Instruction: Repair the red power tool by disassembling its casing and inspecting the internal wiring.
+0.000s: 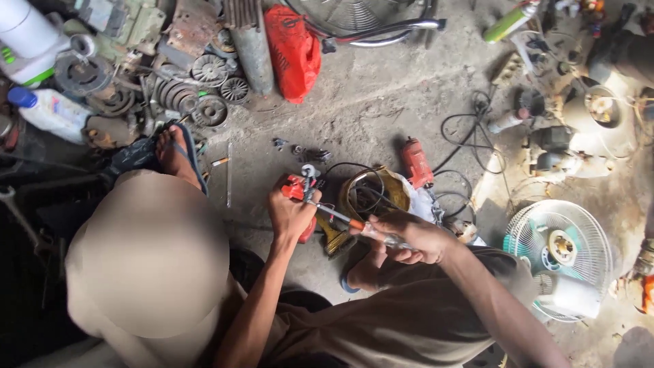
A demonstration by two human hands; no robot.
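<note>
Left hand (289, 212) clamped round a small red power tool (298, 192) above the concrete floor (381, 102), right hand (407, 238) pinching a clear-handled screwdriver (361, 228) into it; probably rigid, compact, fairly heavy, best gripped by the body.

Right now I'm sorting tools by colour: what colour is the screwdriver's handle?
Clear with an orange collar, on the screwdriver in the head view.

A repair workshop, worked on a bare concrete floor (381, 102). Beyond the fingers (289, 204): rusty pulleys (204, 88), a red drill (415, 162), loose cables (470, 129). Right of them: a fan grille (562, 249), stripped motors (599, 112).
</note>
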